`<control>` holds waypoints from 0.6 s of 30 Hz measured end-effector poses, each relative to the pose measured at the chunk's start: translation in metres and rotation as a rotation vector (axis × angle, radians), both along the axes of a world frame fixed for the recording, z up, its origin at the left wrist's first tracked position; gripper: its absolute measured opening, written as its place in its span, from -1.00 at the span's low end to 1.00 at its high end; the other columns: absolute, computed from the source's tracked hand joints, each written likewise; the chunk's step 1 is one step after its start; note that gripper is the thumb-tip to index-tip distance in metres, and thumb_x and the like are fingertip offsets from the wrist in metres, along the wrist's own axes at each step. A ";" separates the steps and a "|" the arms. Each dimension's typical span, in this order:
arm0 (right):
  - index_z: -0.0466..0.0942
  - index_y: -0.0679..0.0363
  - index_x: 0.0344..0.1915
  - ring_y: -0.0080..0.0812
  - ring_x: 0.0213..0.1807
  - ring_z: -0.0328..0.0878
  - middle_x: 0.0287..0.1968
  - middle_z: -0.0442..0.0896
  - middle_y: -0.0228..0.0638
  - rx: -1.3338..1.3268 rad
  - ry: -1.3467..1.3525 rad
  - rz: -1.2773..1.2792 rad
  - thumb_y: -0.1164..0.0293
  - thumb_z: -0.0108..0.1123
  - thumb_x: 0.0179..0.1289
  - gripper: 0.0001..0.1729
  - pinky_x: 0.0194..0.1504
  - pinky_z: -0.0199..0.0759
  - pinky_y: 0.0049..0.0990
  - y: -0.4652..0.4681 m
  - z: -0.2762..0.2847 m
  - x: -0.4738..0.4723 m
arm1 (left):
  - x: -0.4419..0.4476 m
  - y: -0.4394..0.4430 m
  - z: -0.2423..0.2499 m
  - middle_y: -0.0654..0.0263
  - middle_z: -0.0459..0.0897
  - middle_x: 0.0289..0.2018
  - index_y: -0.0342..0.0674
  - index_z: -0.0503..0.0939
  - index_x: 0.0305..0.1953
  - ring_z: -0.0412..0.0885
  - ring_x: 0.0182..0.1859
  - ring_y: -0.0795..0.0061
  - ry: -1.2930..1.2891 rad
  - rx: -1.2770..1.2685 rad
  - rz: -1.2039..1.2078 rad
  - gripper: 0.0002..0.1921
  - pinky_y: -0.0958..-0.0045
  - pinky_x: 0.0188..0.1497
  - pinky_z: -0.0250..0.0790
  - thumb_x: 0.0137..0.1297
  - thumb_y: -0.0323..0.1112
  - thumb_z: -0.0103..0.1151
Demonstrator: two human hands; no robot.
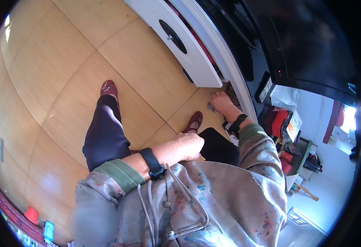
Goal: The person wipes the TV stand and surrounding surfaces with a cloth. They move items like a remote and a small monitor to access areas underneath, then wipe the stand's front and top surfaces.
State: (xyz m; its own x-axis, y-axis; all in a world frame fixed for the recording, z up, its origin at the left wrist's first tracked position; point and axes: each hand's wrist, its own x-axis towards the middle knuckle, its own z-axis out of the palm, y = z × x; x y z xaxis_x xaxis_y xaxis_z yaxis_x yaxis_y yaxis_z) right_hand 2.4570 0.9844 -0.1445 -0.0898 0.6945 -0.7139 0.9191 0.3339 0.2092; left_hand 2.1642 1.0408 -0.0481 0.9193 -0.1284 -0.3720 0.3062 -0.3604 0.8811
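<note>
My left hand (189, 145) is curled into a fist in front of my waist, above my right thigh. A small pale edge shows beneath it; whether the hand grips this is unclear. My right hand (222, 102) reaches down near the floor, beside the base of a white cabinet (240, 83). Its fingers bend downward over a small grey cloth-like piece (210, 107); the fingertips are too small to show a grip. Just beyond that hand, a white drawer (196, 58) with a black oval inset and a metal knob (170, 37) juts out from the cabinet.
A television (310, 46) and a remote control (264, 88) are on the cabinet top. Bags and boxes, one of them red (279, 123), crowd the right side. At lower left are a red bucket (31, 214) and a blue container (48, 231). Tiles (131, 61) cover the floor.
</note>
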 end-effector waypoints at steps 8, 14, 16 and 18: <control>0.65 0.19 -0.23 -0.21 0.34 0.28 0.17 0.51 -0.29 0.494 0.157 0.207 0.43 0.06 0.09 -0.73 0.38 0.07 -0.29 0.042 0.045 -0.023 | 0.003 -0.003 -0.003 -0.07 0.66 -0.21 -0.38 0.59 -0.17 0.66 -0.10 -0.01 0.022 0.003 0.001 -0.65 0.09 -0.05 0.52 0.16 -0.19 0.22; 0.63 0.32 -0.10 -0.24 0.44 0.13 0.25 0.42 -0.26 0.456 0.099 0.424 0.44 0.02 0.13 -0.64 0.46 -0.06 -0.26 0.029 -0.001 0.003 | 0.002 -0.001 -0.003 -0.06 0.67 -0.23 -0.36 0.61 -0.19 0.66 -0.12 -0.01 0.038 0.002 0.026 -0.66 0.08 -0.07 0.52 0.13 -0.19 0.23; 0.63 0.31 -0.09 -0.24 0.45 0.12 0.24 0.43 -0.24 0.424 0.176 0.318 0.44 0.03 0.12 -0.63 0.46 -0.06 -0.29 0.030 -0.026 0.002 | 0.004 -0.002 -0.004 -0.07 0.67 -0.25 -0.37 0.60 -0.20 0.66 -0.13 -0.02 0.050 -0.017 -0.006 -0.66 0.09 -0.09 0.52 0.12 -0.19 0.24; 0.64 0.30 -0.09 -0.25 0.44 0.14 0.22 0.45 -0.23 0.369 0.196 0.303 0.43 0.04 0.11 -0.63 0.45 -0.06 -0.31 0.036 -0.045 0.004 | 0.004 0.000 -0.008 -0.08 0.67 -0.28 -0.38 0.61 -0.21 0.66 -0.14 -0.03 0.046 -0.022 0.009 -0.65 0.10 -0.10 0.52 0.11 -0.19 0.25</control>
State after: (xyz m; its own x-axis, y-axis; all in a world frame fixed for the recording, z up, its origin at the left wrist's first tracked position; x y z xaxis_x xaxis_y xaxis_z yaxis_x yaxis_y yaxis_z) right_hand 2.4608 1.0199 -0.1896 -0.4334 0.8190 -0.3759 0.8263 0.5277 0.1971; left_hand 2.1686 1.0410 -0.0559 0.9026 -0.1288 -0.4108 0.3496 -0.3378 0.8739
